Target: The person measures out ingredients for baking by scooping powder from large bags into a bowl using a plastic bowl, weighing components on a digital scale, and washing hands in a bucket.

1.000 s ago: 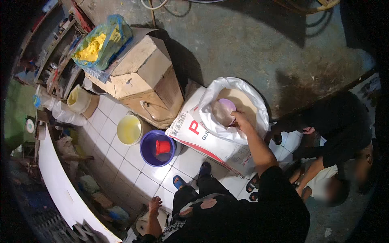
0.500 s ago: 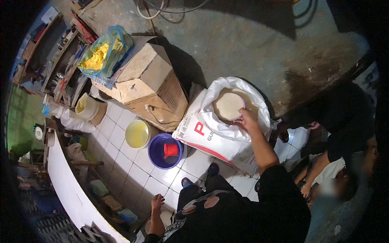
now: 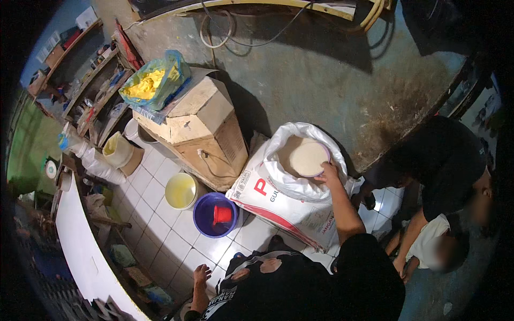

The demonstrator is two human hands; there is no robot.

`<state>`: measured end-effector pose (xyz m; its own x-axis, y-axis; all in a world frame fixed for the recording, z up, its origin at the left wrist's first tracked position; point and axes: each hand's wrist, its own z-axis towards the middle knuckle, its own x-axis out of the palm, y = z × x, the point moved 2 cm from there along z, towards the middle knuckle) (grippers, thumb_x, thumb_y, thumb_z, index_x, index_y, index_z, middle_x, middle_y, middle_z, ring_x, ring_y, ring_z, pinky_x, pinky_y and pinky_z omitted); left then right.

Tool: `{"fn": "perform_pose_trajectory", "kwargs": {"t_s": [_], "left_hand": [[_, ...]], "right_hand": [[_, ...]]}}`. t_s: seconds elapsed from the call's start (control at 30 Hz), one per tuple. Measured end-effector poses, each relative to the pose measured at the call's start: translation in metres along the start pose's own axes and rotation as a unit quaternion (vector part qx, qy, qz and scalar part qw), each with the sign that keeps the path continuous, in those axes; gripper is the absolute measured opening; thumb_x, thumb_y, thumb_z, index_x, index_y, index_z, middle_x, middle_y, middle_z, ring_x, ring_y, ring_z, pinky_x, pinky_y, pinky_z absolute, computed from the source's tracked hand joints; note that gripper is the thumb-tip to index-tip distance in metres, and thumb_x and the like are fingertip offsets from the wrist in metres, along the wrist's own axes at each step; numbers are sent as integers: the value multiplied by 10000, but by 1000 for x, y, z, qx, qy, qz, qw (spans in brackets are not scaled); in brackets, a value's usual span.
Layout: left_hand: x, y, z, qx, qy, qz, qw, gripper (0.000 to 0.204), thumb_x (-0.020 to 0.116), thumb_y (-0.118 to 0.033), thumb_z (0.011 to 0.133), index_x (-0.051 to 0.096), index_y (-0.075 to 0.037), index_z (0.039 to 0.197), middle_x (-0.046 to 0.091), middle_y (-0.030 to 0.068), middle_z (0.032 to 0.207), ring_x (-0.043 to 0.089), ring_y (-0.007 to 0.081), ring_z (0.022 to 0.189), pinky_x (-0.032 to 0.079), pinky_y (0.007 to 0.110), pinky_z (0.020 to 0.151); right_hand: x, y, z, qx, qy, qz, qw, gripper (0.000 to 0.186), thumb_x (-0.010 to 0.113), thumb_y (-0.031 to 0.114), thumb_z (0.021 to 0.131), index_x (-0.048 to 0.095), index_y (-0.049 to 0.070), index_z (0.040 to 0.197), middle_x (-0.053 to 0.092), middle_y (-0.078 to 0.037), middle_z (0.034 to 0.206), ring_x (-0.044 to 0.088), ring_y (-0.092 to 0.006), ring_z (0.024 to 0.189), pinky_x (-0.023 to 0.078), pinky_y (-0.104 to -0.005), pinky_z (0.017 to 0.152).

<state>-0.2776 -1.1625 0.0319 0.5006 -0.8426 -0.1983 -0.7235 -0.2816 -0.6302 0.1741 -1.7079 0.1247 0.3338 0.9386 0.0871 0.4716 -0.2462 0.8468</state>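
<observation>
My right hand (image 3: pixel 328 175) grips the rim of a purple-edged bowl (image 3: pixel 309 159) heaped with pale granules. The bowl is in the mouth of a large white sack (image 3: pixel 321 216), whose top is rolled open; its underside is hidden by the contents and the sack's folds. More pale granules (image 3: pixel 294 143) show around it. My left hand (image 3: pixel 202 274) hangs low at my left side, holding nothing, its fingers loosely apart. Beyond it on the floor stands a purple-blue basin (image 3: pixel 202 219) with a red cup (image 3: pixel 222 215) inside.
A tub of yellowish liquid (image 3: pixel 182 191) stands beside the basin. Behind it, a cardboard-covered block (image 3: pixel 193 125) carries a bag of yellow paste (image 3: pixel 147 85). A white curved panel (image 3: pixel 80 241) and shelves (image 3: pixel 80 45) line the left. Another person (image 3: pixel 428 171) bends down at right.
The view has tilted, so the sack and block sit lower in the picture and more wall shows above. My right hand still holds the filled bowl in the sack's mouth.
</observation>
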Motion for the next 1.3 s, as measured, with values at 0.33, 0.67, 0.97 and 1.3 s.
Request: {"fn": "perform_pose_trajectory", "kwargs": {"t_s": [0.33,0.67,0.97,1.3], "left_hand": [[-18,31,-20,-28,-3,10,1000,430,527,-302,887,470,-25,1210,598,138,1058,616,274,889,482,382,688],[-31,39,-43,-35,-11,-15,999,401,514,-289,905,484,-20,1201,587,136,1072,595,239,893,467,381,734],[-19,42,-53,-38,-3,-8,999,445,515,-295,898,465,7,1222,576,165,1119,591,276,955,461,407,766],[-46,80,-21,-17,-8,-15,1000,346,529,-296,889,553,-21,1097,619,89,963,608,214,835,470,342,666]], "right_hand": [[-6,0,-24,50,173,222,958,417,518,149,814,419,22,1199,456,-188,1216,486,-379,1109,474,-580,863],[22,1,-36,43,253,253,933,501,498,164,828,335,33,1282,400,-187,1291,440,-372,1169,457,-555,897],[-3,-7,-20,52,189,228,954,515,505,166,813,346,42,1287,419,-182,1284,440,-376,1168,469,-564,876],[14,-3,-34,51,212,205,954,546,559,200,787,388,55,1284,467,-138,1271,459,-343,1163,466,-542,866]]}}
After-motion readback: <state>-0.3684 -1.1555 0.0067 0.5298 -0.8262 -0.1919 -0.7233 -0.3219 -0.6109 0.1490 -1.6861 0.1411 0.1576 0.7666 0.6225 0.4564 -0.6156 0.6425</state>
